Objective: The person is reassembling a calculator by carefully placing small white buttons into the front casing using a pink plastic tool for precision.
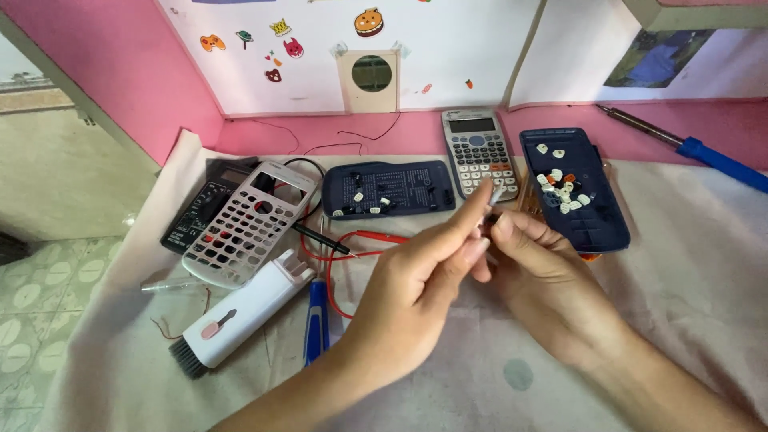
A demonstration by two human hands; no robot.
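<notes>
Now both hands, left hand [420, 276] & right hand [532, 268], fingers clamped on 1 small pale part [496, 194]; grip steady, over the cloth [688, 264].

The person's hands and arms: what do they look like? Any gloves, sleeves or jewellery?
Both are bare. The left hand and the right hand wear no gloves, and no rings, watch or bracelet show. The forearms are uncovered as far as the picture's lower edge, with no sleeve in view. The fingers are slim, and the nails that show look short and unpainted.
</notes>
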